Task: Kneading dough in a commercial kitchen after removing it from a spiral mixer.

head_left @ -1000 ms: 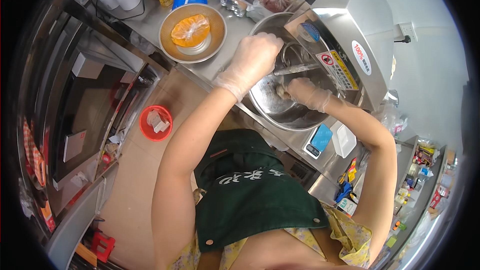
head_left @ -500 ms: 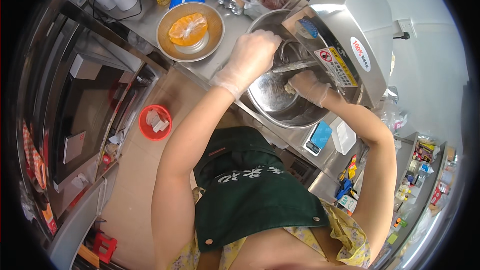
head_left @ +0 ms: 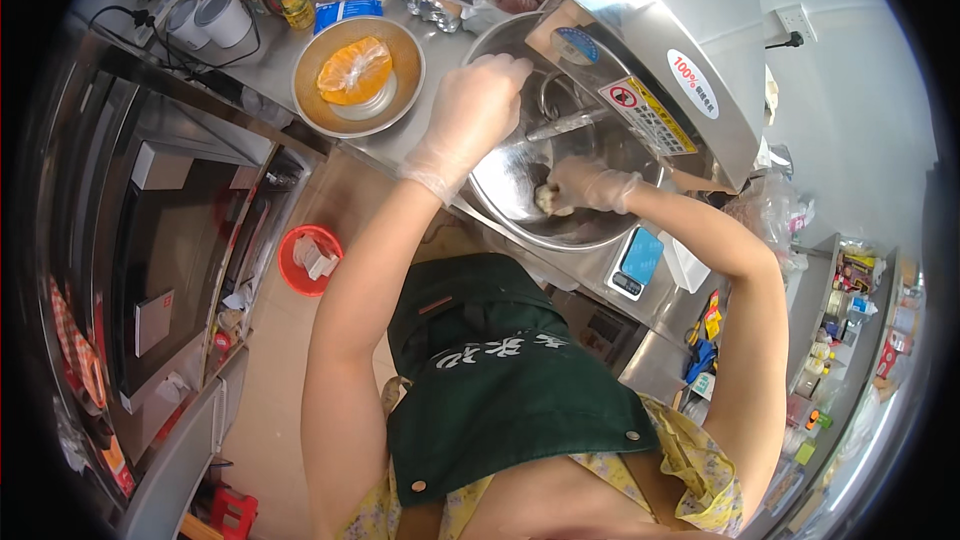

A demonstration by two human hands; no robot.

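The steel mixing bowl [head_left: 582, 242] stands beneath the head of a stand mixer [head_left: 640, 70]. Inside it, the mixer's metal hook and bar [head_left: 568, 126] hang above the shiny bottom. In a clear plastic glove, my left hand [head_left: 472, 108] is closed over the bowl's left rim; its fingertips are partly hidden. My right hand [head_left: 590, 184], gloved too, reaches into the bowl from the right. Its fingers are closed round a small pale lump that looks like dough [head_left: 547, 200], low against the near inner wall.
Left of the mixer, a round metal pan [head_left: 306, 100] holds an orange bagged mass [head_left: 356, 70]. A digital scale [head_left: 630, 280] and a white tray [head_left: 684, 262] sit at the bowl's near right. Bottles and bags line the counter's back. A red bin [head_left: 290, 258] stands on the floor.
My right hand has moved with the pale lump toward the near left side of the bowl. My left hand stays at the rim. The whole view has shifted slightly.
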